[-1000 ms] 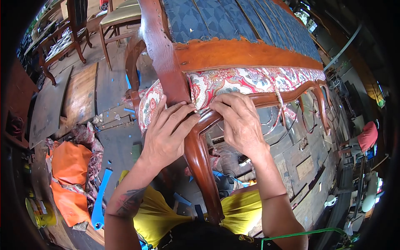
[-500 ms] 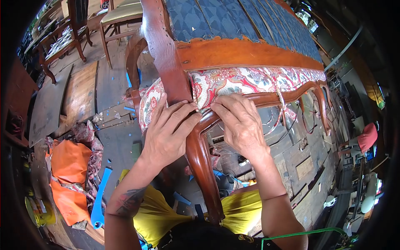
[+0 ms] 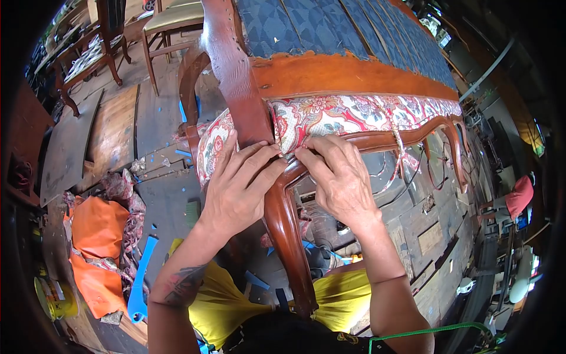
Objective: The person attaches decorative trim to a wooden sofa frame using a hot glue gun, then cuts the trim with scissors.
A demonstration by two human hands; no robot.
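Fingers of our left hand and right hand are bent, tips nearly closed at floral fabric above the wooden leg. We can't tell what's pinched.

Looks like workshop for fixing chairs. Big wooden seat here, blue cloth on back, ragged edge, flowery cloth below. More chairs stand behind. Floor made of worn boards, blue scraps scattered about. Orange stuff and crumpled flowery cloth heaped on floor. Tub near heap. Cords trail under seat.
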